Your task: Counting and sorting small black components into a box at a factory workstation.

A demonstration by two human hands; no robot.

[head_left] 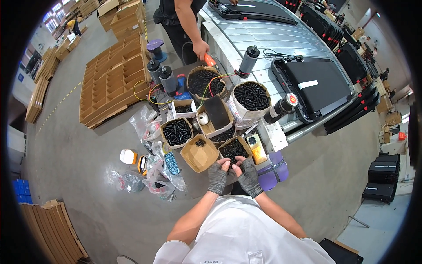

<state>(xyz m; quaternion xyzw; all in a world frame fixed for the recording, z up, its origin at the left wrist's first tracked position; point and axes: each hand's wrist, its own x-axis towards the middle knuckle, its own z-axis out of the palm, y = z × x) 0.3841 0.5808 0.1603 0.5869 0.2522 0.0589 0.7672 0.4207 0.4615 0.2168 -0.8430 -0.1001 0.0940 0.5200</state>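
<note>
Both my hands wear grey fingerless gloves and meet over the near edge of a cardboard box of small black parts. My left hand is pinched, thumb against fingers. Close beside it, my right hand is pinched too, its fingertips almost touching the left's. Whatever lies between the fingertips is too small to make out. Left of that box, a wider cardboard box holds a few small black pieces. A phone in a yellow case lies to the right.
Beyond stand a carton of black pieces, a white bucket and dark cylinders with thin wires. A co-worker's hand grips an orange tool. Plastic bags lie left; a roller conveyor carries black panels.
</note>
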